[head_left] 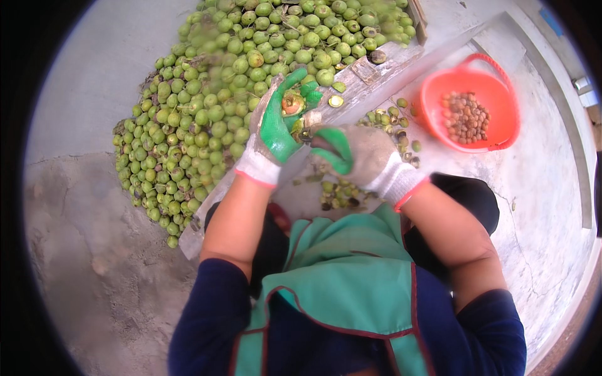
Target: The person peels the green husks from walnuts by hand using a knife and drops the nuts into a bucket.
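Note:
My left hand (279, 123), in a green-palmed white glove, cradles a green-husked nut (292, 103) between thumb and fingers. Part of the husk is off, and a brownish-orange inside shows. Just right of it, my right hand (364, 156) wears the same kind of glove, its fingers curled closed. Something dark shows between those fingers, too blurred to name. Both hands hang over the near side of a wooden board (370, 74). A cut piece of green husk (336, 101) lies on the board beyond them.
A large heap of green-husked nuts (207, 113) spreads behind the board and to the left. On the right stands a red-orange basket (433, 119) holding brown nuts (467, 117). Husk scraps (345, 194) litter the concrete floor (533, 207) below my hands.

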`<state>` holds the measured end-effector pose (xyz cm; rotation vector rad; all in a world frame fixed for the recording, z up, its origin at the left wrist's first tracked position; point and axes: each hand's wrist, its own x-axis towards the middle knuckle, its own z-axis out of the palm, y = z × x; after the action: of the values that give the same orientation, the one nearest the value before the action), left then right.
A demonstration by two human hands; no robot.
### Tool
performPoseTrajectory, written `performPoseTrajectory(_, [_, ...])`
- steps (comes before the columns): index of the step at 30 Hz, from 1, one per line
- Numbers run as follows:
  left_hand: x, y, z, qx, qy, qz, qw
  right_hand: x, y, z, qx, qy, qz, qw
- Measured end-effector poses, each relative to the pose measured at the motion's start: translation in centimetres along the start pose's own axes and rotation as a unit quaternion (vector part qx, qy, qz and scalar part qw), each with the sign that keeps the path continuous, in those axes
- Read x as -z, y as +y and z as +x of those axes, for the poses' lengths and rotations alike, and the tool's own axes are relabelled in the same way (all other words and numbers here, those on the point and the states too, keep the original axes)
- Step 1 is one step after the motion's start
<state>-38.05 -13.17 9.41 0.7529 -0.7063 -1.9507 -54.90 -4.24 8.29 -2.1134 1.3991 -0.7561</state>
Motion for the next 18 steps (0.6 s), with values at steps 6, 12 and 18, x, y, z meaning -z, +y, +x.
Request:
performPoseTrajectory(6, [0.7,-0.2,0.3,0.035,-0.056,-0.030,0.997,2.8,0.3,-0.5,-0.031,0.118,0.036,0.992])
performPoseTrajectory(12, [0.7,0.1,0.4,0.096,-0.022,0.142,0.985,4.1,-0.2,-0.1,-0.006,0.175,0.005,0.985])
performPoseTrajectory(18, [0.6,1.0,0.8,0.160,-0.145,0.043,0.975,3.8,0.4,-0.5,0.010,0.158,-0.033,0.987])
